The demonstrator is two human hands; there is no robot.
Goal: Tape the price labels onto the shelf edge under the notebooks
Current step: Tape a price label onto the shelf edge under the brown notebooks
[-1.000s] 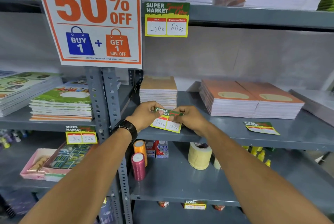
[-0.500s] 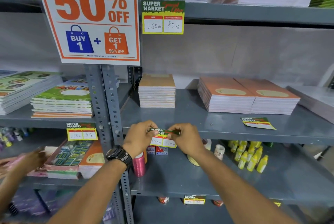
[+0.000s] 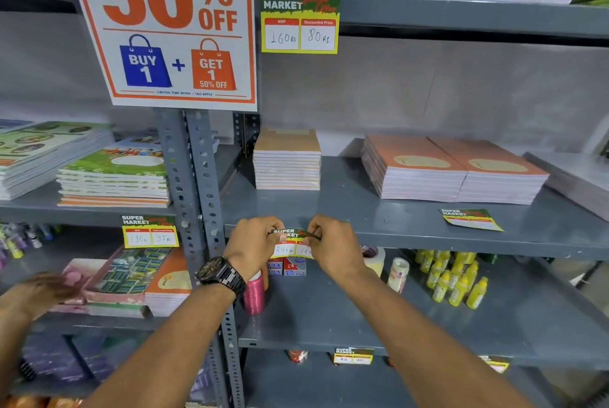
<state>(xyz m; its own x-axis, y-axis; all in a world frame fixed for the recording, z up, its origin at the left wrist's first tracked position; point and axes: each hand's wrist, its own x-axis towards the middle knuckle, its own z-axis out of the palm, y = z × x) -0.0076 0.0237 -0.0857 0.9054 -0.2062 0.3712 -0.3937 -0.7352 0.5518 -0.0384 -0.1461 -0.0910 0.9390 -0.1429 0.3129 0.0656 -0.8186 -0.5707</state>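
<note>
My left hand (image 3: pixel 253 244) and my right hand (image 3: pixel 336 246) pinch the two upper corners of a green and yellow price label (image 3: pixel 291 243), holding it against the front edge of the grey shelf (image 3: pixel 428 241). The label reads 246 and a partly hidden second price. Above it on the shelf stands a stack of brown notebooks (image 3: pixel 287 160). Two stacks of orange notebooks (image 3: pixel 454 170) lie further right. Another price label (image 3: pixel 471 219) lies flat on the shelf near them.
Fixed labels hang on the left shelf edge (image 3: pixel 150 231) and the upper shelf edge (image 3: pixel 300 22). A 50% off poster (image 3: pixel 164 28) covers the upright. Below are tape rolls (image 3: pixel 375 259), a pink spool (image 3: pixel 253 295), yellow bottles (image 3: pixel 454 279). Another person's hand (image 3: pixel 39 292) reaches in at left.
Both hands carried the label down from above the shelf surface to its front edge. Another person's hand came in at the lower left.
</note>
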